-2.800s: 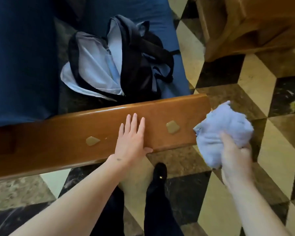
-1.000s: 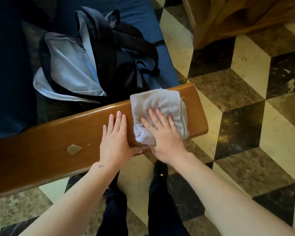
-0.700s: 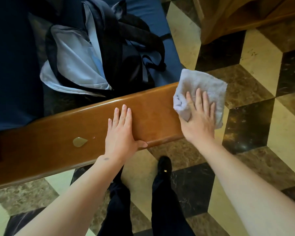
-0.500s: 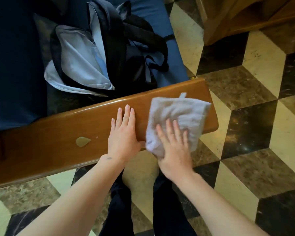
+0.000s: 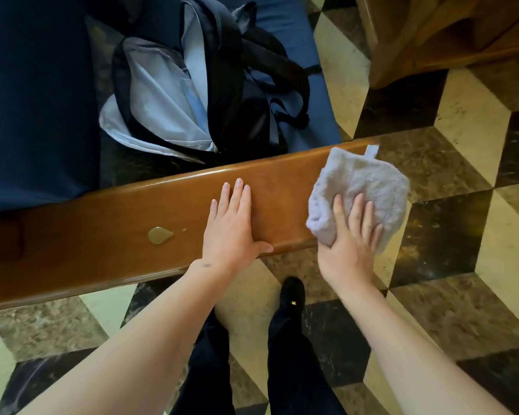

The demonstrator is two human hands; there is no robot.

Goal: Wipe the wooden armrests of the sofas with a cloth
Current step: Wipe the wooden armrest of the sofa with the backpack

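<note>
Your right hand (image 5: 349,235) presses the pale grey terry cloth (image 5: 363,190) flat over the glossy brown wooden armrest (image 5: 102,235)'s end, overhanging floor; left hand (image 5: 231,229) flat beside, fingers straight.

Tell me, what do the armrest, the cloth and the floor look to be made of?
The armrest looks like solid wood under a glossy varnish: warm brown, with a bright sheen along its rounded edge. The cloth under the right hand seems terry towelling, pale and nubbly, with a hanging loop. The floor looks like polished marble or similar stone, veined and reflective.
</note>
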